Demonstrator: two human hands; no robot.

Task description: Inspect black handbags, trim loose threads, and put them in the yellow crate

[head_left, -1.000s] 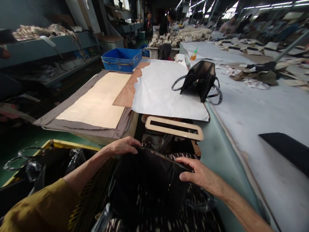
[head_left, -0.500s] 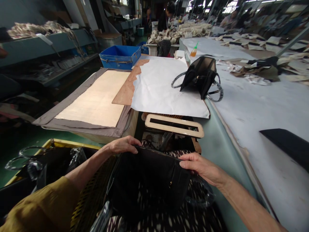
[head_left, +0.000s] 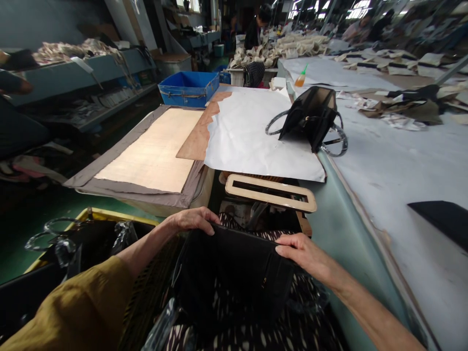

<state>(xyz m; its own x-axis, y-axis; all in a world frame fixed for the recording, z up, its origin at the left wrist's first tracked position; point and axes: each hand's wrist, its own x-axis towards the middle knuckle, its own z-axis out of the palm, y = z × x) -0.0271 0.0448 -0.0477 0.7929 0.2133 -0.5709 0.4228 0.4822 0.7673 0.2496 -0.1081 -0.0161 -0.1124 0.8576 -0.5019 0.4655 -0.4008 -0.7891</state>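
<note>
A black handbag (head_left: pixel 241 263) rests on my lap, its opening facing me and a small zip showing on the inner wall. My left hand (head_left: pixel 195 220) pinches the far rim at its left corner, thumb on the inside. At the rim's right end, my right hand (head_left: pixel 302 251) grips the edge between thumb and fingers. Plastic-wrapped handles hang at the bag's sides, partly hidden. Just beyond the bag sits a pale oblong frame (head_left: pixel 270 192) with a long slot. Another black handbag (head_left: pixel 310 117) with wrapped ring handles stands on the white sheet (head_left: pixel 252 141).
To my left, a yellow crate (head_left: pixel 120 214) holds more black bags. A cream board (head_left: pixel 153 151) on grey cloth lies ahead, with a blue bin (head_left: pixel 188 87) behind. On the right table (head_left: pixel 380 161) are a black piece (head_left: pixel 440 219) and a glue bottle (head_left: pixel 301 79). People are farther back.
The whole view has shifted slightly, so things appear a little farther right. Both hands keep their hold on the bag's rim. At far left, another person's arm has come further into view.
</note>
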